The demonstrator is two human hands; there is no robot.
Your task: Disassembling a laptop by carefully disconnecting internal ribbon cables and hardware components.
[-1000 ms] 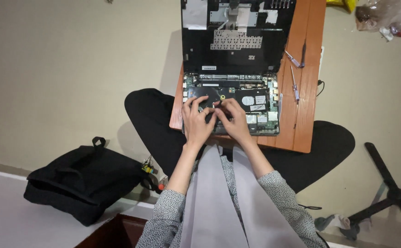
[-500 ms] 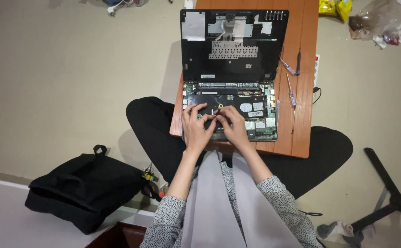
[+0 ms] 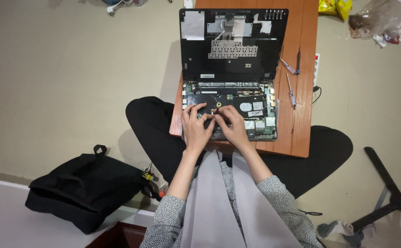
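Fingertips of both hands crowd together at mid-frame on the black battery pack (image 3: 230, 104) inside the opened laptop base (image 3: 264, 131). The left hand (image 3: 196, 126) presses down with fingers spread; the right hand (image 3: 231, 126) curls beside it. Whether either one is pinching anything, I cannot tell. The lifted-off cover (image 3: 232, 43) lies above, with screwdrivers (image 3: 291, 92) on the wooden table (image 3: 301, 133) to the right. Risk: prying unevenly could strain a connector or cable.
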